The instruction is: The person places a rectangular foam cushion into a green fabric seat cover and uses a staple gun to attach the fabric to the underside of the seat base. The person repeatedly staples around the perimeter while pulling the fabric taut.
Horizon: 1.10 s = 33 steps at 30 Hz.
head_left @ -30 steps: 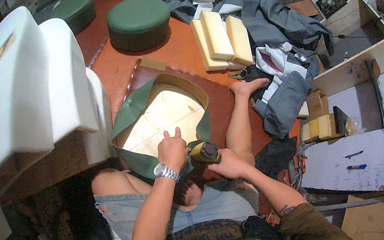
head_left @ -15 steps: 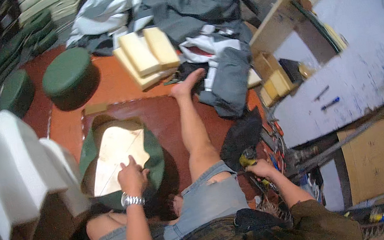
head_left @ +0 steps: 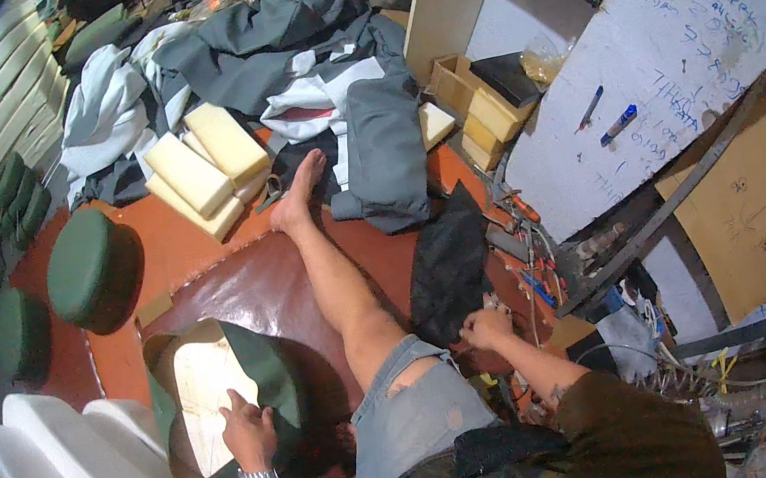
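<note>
My left hand (head_left: 251, 433), a metal watch on its wrist, rests with fingers apart on a pale shaped board (head_left: 207, 385). The board lies inside a dark green upholstery cover (head_left: 274, 374), whose wall stands up around it in wavy folds. Off to the right, my right hand (head_left: 489, 325) is closed beside a piece of black cloth (head_left: 449, 268). Something small shows at its fingertips, too small to name. My bare leg (head_left: 351, 290) stretches out between the two hands.
Hand tools (head_left: 537, 279) lie right of the black cloth. Yellow foam blocks (head_left: 208, 162) and grey-white fabric (head_left: 297, 25) lie ahead. Green round cushions (head_left: 81, 261) and white foam pieces (head_left: 61, 465) stand left. A white board with pens (head_left: 619, 125) rises at right.
My view has turned to the right. The yellow-and-black tool at my right hand earlier is no longer in it. My left hand stays on the pale board.
</note>
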{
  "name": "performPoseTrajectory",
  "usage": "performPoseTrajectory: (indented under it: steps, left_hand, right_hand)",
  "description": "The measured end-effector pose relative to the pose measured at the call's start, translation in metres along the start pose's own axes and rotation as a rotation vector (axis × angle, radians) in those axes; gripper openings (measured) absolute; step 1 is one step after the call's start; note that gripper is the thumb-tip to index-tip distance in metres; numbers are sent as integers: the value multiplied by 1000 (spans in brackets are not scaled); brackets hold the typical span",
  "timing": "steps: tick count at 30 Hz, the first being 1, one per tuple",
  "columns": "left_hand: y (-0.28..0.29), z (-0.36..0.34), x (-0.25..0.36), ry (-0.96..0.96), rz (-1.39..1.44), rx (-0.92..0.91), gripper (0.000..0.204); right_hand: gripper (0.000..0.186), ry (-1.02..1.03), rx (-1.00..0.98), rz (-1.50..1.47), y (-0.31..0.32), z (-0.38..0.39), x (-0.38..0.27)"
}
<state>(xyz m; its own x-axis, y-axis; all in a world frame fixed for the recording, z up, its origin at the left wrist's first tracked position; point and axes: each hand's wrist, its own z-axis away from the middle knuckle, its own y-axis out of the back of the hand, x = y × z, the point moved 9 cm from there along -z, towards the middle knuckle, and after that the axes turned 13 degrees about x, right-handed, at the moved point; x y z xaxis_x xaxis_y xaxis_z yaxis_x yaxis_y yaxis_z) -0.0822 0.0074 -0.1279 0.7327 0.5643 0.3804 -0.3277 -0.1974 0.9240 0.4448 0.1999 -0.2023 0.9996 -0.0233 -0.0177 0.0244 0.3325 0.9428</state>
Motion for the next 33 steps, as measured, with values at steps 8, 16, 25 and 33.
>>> performPoseTrajectory:
  steps: [8, 16, 25, 33]
  left_hand:
    - [18, -6, 8, 197, 290, 42, 47]
    - [-15, -89, 72, 291, 463, 195, 43]
    - [-18, 22, 143, -110, 479, -59, 26]
    - [93, 67, -38, 403, 444, 645, 22]
  right_hand:
    - [71, -145, 157, -255, 50, -109, 21]
    - [57, 153, 581, -299, 66, -10, 98]
    - [68, 76, -44, 25, -115, 93, 89]
    - [81, -49, 29, -370, -98, 66, 68]
